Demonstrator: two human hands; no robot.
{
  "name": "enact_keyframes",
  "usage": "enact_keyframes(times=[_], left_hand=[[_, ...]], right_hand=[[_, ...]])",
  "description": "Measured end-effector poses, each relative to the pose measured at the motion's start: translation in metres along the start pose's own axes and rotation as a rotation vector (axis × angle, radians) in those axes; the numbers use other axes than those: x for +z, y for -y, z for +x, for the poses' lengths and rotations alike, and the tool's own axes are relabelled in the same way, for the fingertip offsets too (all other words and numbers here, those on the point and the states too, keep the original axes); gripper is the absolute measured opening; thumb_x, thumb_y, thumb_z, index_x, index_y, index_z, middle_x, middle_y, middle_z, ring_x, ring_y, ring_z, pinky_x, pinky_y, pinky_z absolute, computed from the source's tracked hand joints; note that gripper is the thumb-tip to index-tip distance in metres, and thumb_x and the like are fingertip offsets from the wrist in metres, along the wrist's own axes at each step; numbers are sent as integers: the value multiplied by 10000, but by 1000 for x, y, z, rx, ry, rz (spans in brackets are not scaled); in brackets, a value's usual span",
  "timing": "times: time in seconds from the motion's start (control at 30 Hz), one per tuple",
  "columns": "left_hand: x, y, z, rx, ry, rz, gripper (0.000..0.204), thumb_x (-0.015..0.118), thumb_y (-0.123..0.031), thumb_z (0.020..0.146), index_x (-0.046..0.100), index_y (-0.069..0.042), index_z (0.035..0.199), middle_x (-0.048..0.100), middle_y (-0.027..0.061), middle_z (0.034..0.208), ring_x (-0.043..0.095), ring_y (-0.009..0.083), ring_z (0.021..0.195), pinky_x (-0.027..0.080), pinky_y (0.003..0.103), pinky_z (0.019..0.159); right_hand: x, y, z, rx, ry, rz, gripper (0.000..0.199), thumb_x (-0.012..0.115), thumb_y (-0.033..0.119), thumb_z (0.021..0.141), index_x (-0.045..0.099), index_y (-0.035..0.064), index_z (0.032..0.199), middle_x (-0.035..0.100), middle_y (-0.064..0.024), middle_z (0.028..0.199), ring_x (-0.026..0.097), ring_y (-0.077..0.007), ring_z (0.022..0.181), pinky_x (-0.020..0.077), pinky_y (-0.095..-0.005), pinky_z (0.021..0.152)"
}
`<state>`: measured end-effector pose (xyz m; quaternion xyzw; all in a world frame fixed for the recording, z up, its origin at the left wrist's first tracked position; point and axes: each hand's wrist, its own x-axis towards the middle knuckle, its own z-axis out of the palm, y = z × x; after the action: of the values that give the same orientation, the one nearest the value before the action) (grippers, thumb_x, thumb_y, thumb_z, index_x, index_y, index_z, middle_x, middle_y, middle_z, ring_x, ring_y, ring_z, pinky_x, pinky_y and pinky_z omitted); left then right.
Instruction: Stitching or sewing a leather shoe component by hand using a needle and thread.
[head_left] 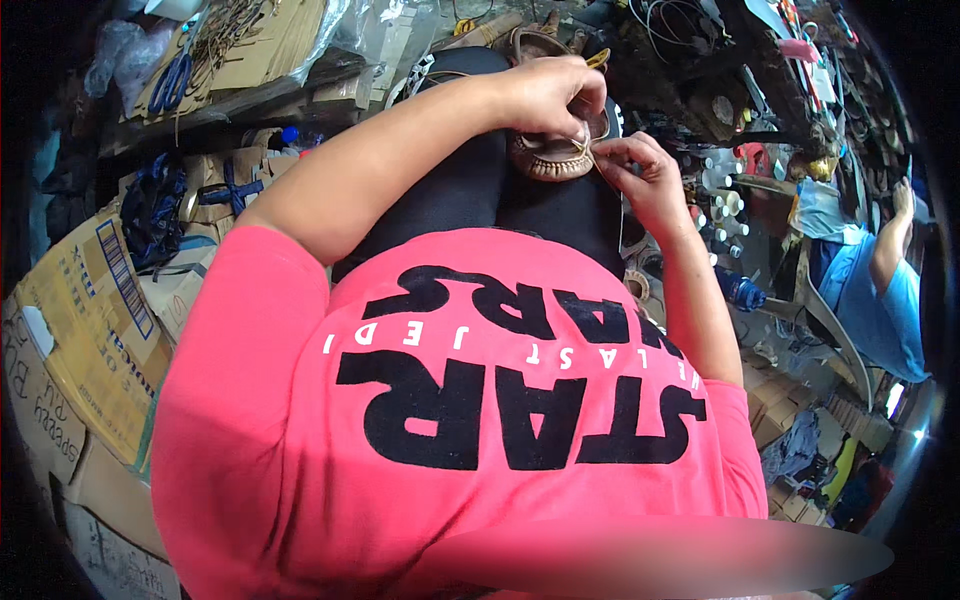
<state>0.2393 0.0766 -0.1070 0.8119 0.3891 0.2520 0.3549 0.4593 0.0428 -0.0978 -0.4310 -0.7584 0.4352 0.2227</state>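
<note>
A brown leather moccasin (556,168) rests over my dark-trousered lap, its toe toward me and its rim gathered in pale stitches. My left hand (553,95) reaches across from above, thumb and fingers pinched at the shoe's opening on a thin pale thread (586,143). On the toe's right side my right hand (645,172) is closed in a pinch close to the stitching, apparently on the same thread. The thread is too fine to follow fully. Just beyond my left hand lies another brown shoe (537,43), partly hidden.
Blue-handled scissors (171,84) lie on cardboard at the far left. Cardboard boxes (90,340) stack along the left. Several small white-capped bottles (722,205) stand to the right of my right hand. A person in blue (872,300) is at the far right.
</note>
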Motion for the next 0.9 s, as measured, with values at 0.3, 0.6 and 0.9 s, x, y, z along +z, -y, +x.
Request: enact_keyframes(times=[0.3, 0.6, 0.9], left_hand=[[-3, -35, -73, -50, -290, 50, 407, 542, 112, 733, 634, -110, 1062, 534, 90, 828, 584, 222, 748, 485, 330, 744], [12, -24, -72, 31, -429, 519, 147, 697, -131, 700, 701, -185, 836, 489, 24, 686, 507, 210, 730, 388, 325, 653], [15, -6, -57, -53, -275, 262, 142, 703, -202, 726, 727, -275, 844, 519, 12, 793, 509, 219, 844, 397, 365, 755]], right_hand=[[15, 12, -29, -132, -128, -413, 342, 619, -18, 735, 664, 126, 1043, 481, -84, 737, 511, -238, 689, 432, -330, 631], [3, -4, -21, -69, 5, -164, 416, 546, -97, 756, 649, 117, 1098, 463, -39, 772, 487, -138, 714, 410, -242, 664], [-18, -8, 5, 86, 220, 37, 466, 437, -185, 749, 670, 91, 1043, 485, -6, 912, 497, -102, 888, 407, -211, 812]])
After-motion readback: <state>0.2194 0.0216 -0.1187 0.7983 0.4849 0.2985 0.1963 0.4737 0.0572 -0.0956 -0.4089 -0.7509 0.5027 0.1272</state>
